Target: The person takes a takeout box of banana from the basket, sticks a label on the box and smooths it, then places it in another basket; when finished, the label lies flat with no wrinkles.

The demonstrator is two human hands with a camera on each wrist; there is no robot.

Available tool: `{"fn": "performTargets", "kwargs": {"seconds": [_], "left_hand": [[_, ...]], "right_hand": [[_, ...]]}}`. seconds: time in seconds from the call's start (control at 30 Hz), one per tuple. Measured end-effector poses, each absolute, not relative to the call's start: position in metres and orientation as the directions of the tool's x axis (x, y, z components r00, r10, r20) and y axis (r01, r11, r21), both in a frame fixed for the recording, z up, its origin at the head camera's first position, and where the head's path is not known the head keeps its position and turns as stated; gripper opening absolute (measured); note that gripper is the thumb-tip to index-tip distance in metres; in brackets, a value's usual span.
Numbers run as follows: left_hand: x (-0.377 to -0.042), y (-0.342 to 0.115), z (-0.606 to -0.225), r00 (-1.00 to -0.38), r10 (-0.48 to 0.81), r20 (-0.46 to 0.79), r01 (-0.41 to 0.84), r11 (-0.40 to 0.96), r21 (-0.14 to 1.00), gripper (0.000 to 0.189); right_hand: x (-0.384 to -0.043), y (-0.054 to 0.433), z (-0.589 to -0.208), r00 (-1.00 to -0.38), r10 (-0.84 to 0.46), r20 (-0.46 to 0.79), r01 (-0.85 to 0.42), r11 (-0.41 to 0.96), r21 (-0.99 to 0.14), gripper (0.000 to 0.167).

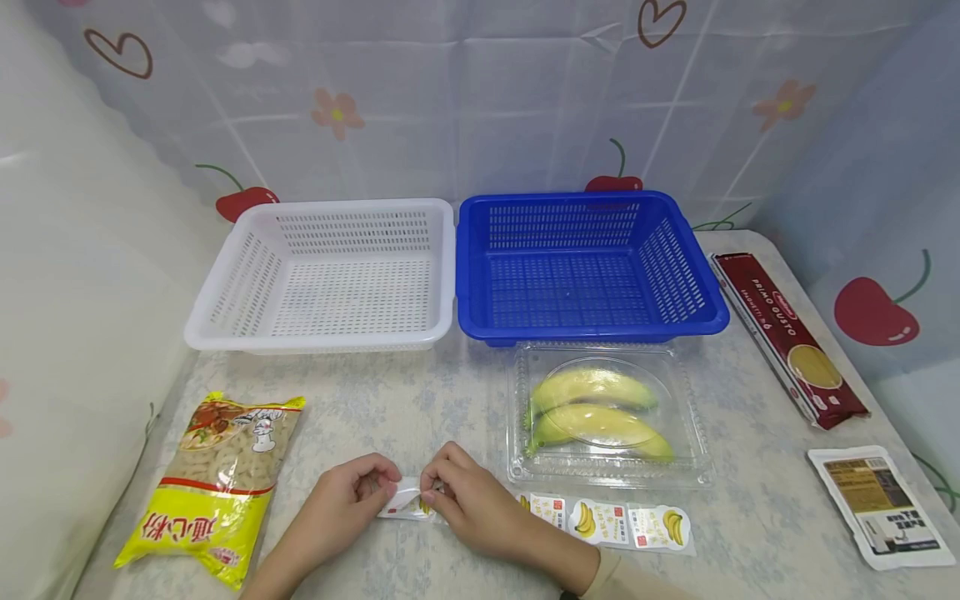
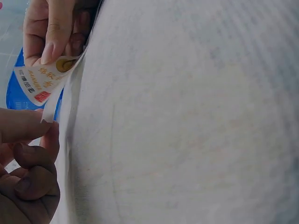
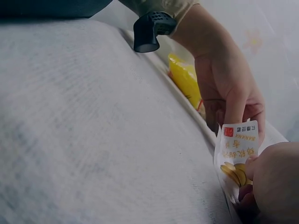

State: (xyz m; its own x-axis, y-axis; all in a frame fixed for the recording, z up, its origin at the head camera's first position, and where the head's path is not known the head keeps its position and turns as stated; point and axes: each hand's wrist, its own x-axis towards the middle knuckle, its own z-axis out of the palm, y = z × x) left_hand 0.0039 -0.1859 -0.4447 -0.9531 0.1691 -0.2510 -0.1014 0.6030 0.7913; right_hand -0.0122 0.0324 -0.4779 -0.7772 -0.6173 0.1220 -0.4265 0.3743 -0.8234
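Observation:
Both hands work at a strip of banana stickers (image 1: 592, 521) lying on the table. My right hand (image 1: 480, 504) pinches a banana sticker (image 2: 35, 81) between thumb and fingers, by its end with the banana picture. That sticker is partly lifted off its white backing. My left hand (image 1: 345, 500) pinches the end of the white backing, as the left wrist view shows. In the right wrist view the sticker's printed face (image 3: 238, 144) is visible between the two hands. Behind the right hand lies a clear plastic box (image 1: 693, 450) with bananas (image 1: 600, 425) inside.
A white basket (image 1: 318, 343) and a blue basket (image 1: 592, 331) stand side by side at the back. To the left lies a yellow pasta bag (image 1: 213, 483). A red spaghetti packet (image 1: 787, 342) and a white pouch with a dark label (image 1: 881, 508) lie on the right.

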Motion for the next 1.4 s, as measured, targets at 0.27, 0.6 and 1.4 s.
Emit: {"fn": "performTargets", "kwargs": {"seconds": [0.27, 0.6, 1.4], "left_hand": [[0.002, -0.182, -0.448, -0.956, 0.137, -0.261, -0.117, 0.637, 0.762, 0.011], [0.005, -0.179, -0.442, -0.967, 0.133, -0.216, -0.078, 0.654, 0.752, 0.019], [0.009, -0.174, -0.413, -0.981, 0.166, -0.099, -0.028, 0.388, 0.921, 0.01]], "right_hand": [[-0.014, 0.036, -0.478, -0.778, -0.615, 0.128, -0.369, 0.281, -0.886, 0.008], [-0.015, 0.035, -0.48, -0.807, -0.564, 0.178, -0.334, 0.187, -0.924, 0.01], [0.002, 0.045, -0.418, -0.792, -0.584, 0.174, -0.375, 0.242, -0.895, 0.028]]}}
